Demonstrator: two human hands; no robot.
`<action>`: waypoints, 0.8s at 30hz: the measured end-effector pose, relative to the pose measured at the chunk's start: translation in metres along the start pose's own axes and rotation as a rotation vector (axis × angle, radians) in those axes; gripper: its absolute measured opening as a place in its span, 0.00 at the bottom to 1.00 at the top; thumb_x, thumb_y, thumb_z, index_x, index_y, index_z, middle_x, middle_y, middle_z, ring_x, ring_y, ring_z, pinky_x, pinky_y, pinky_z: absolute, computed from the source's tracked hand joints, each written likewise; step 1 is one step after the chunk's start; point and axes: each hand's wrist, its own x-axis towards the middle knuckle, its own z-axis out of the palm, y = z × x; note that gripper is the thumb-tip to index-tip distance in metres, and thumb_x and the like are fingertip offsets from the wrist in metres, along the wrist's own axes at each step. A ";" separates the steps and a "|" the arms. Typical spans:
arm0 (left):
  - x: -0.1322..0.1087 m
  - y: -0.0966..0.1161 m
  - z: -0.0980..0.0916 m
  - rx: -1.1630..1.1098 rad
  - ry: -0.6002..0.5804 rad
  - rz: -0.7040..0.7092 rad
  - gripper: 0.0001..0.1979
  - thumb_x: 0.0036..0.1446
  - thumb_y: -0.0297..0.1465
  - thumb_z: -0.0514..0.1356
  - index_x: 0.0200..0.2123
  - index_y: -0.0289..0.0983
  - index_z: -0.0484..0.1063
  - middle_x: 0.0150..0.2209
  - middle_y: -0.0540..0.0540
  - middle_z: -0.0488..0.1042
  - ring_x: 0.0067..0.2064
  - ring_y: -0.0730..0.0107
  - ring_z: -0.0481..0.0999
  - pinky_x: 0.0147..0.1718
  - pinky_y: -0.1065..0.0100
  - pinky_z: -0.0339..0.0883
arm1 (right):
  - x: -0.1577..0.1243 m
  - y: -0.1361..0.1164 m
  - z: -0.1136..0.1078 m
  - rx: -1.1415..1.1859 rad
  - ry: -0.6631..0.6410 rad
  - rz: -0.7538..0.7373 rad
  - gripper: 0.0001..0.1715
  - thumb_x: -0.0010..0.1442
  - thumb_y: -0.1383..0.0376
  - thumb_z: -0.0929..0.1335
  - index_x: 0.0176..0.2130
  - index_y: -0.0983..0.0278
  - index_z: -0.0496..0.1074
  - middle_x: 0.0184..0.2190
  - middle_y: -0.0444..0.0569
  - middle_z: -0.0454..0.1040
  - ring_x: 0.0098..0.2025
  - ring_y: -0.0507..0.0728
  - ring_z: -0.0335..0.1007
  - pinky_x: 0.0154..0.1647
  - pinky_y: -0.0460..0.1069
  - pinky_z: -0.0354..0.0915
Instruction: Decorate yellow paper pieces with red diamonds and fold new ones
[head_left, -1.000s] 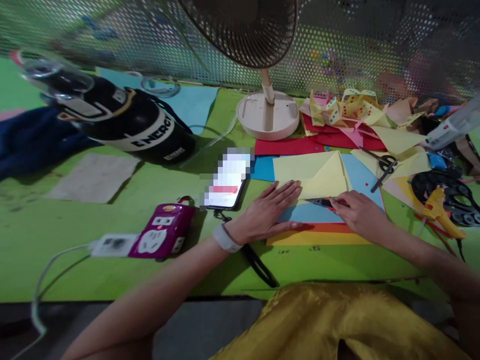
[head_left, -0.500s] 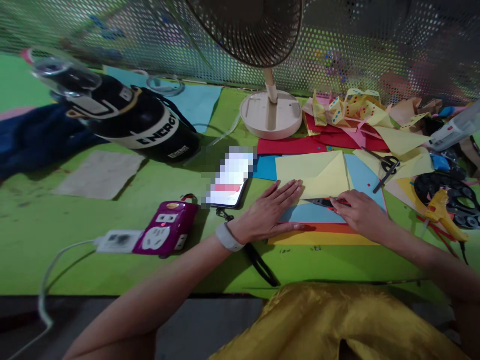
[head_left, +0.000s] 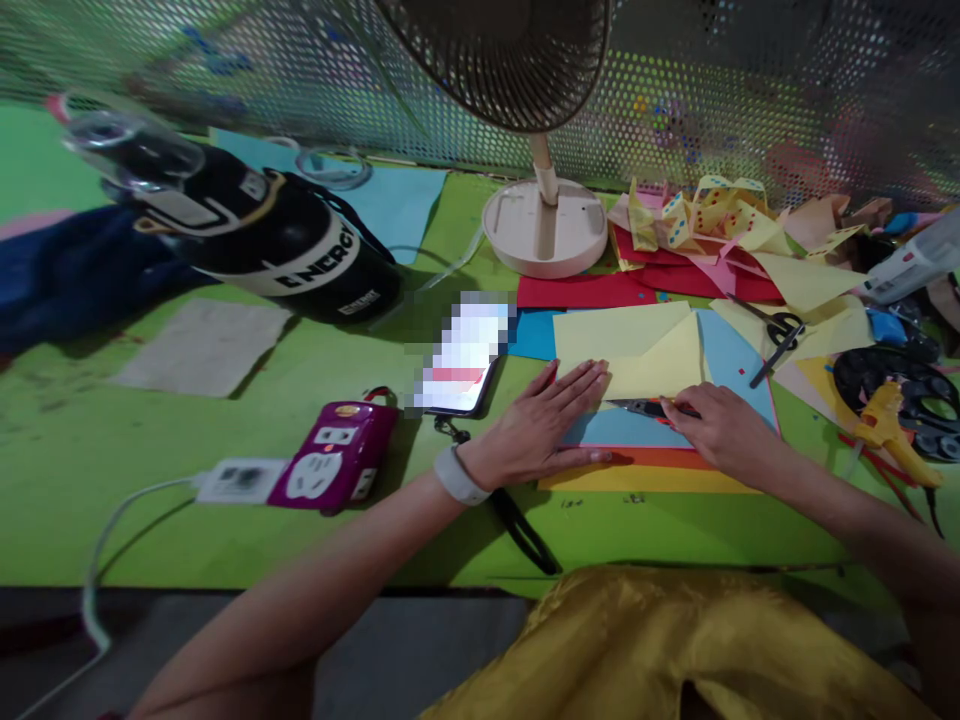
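My left hand (head_left: 544, 425) lies flat with fingers stretched out, pressing on the left part of a folded pale yellow paper (head_left: 637, 350) and the blue sheet (head_left: 739, 375) under it. My right hand (head_left: 720, 430) is closed round a small cutter knife (head_left: 646, 406) with a red and black handle. Its blade points left along the lower edge of the yellow paper. Orange and yellow sheets (head_left: 645, 470) stick out beneath the stack, near the table's front edge.
A phone (head_left: 459, 375) lies left of my left hand, a purple power strip (head_left: 330, 467) further left. A large black bottle (head_left: 247, 235) lies tipped at the back left, and a fan base (head_left: 545, 227) stands behind. Scissors (head_left: 776, 335), a yellow glue gun (head_left: 889, 425) and paper scraps (head_left: 712, 225) crowd the right.
Both hands stay almost where they were on the paper. The view has shifted slightly, nothing else visibly moved.
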 end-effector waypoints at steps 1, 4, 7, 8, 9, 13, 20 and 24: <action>0.000 0.000 0.000 -0.004 -0.004 -0.003 0.43 0.60 0.55 0.47 0.69 0.39 0.35 0.69 0.40 0.46 0.69 0.57 0.45 0.66 0.53 0.34 | 0.000 0.000 0.000 0.005 -0.002 0.000 0.20 0.67 0.69 0.59 0.54 0.68 0.70 0.42 0.57 0.72 0.43 0.60 0.65 0.44 0.53 0.62; 0.000 -0.002 -0.001 -0.025 -0.016 -0.005 0.42 0.61 0.55 0.47 0.69 0.40 0.36 0.69 0.42 0.46 0.70 0.58 0.45 0.66 0.52 0.35 | 0.001 0.002 -0.001 0.007 -0.007 0.011 0.20 0.67 0.69 0.58 0.55 0.67 0.69 0.42 0.56 0.72 0.43 0.60 0.65 0.43 0.53 0.62; 0.000 -0.003 -0.002 -0.045 -0.025 -0.005 0.41 0.61 0.55 0.47 0.69 0.41 0.38 0.69 0.42 0.47 0.69 0.59 0.45 0.66 0.52 0.35 | 0.003 0.003 -0.001 -0.010 -0.021 -0.001 0.21 0.66 0.70 0.58 0.56 0.67 0.68 0.43 0.56 0.72 0.43 0.60 0.65 0.43 0.53 0.61; 0.000 -0.003 -0.003 -0.049 -0.029 -0.004 0.41 0.61 0.55 0.46 0.69 0.40 0.39 0.69 0.42 0.47 0.69 0.59 0.45 0.67 0.52 0.35 | 0.004 0.004 -0.001 -0.013 -0.026 -0.014 0.21 0.66 0.71 0.58 0.55 0.67 0.68 0.43 0.56 0.72 0.43 0.60 0.65 0.42 0.53 0.61; 0.001 -0.003 -0.004 -0.051 -0.033 -0.004 0.40 0.61 0.55 0.46 0.69 0.40 0.39 0.69 0.42 0.47 0.69 0.59 0.45 0.67 0.52 0.35 | 0.005 0.004 -0.001 -0.010 -0.031 -0.033 0.21 0.65 0.71 0.59 0.55 0.67 0.68 0.43 0.56 0.72 0.43 0.60 0.65 0.42 0.53 0.60; 0.001 -0.004 -0.004 -0.053 -0.036 -0.003 0.40 0.61 0.55 0.45 0.69 0.40 0.40 0.69 0.42 0.47 0.69 0.60 0.45 0.67 0.52 0.36 | 0.006 0.003 0.000 0.032 -0.022 -0.060 0.19 0.65 0.71 0.60 0.53 0.65 0.71 0.43 0.56 0.72 0.42 0.59 0.65 0.40 0.52 0.60; 0.002 -0.006 -0.004 -0.078 0.063 0.011 0.36 0.64 0.50 0.46 0.68 0.39 0.42 0.67 0.40 0.55 0.67 0.60 0.53 0.67 0.51 0.40 | -0.011 -0.002 -0.013 0.186 -0.076 -0.173 0.16 0.64 0.63 0.64 0.50 0.61 0.73 0.41 0.53 0.74 0.41 0.58 0.68 0.40 0.52 0.61; 0.004 -0.007 -0.004 -0.082 0.245 -0.084 0.34 0.63 0.49 0.51 0.65 0.37 0.52 0.63 0.38 0.63 0.63 0.57 0.62 0.64 0.51 0.51 | -0.012 0.008 -0.021 0.300 0.025 -0.042 0.16 0.64 0.57 0.66 0.45 0.63 0.76 0.38 0.52 0.75 0.40 0.57 0.69 0.42 0.52 0.64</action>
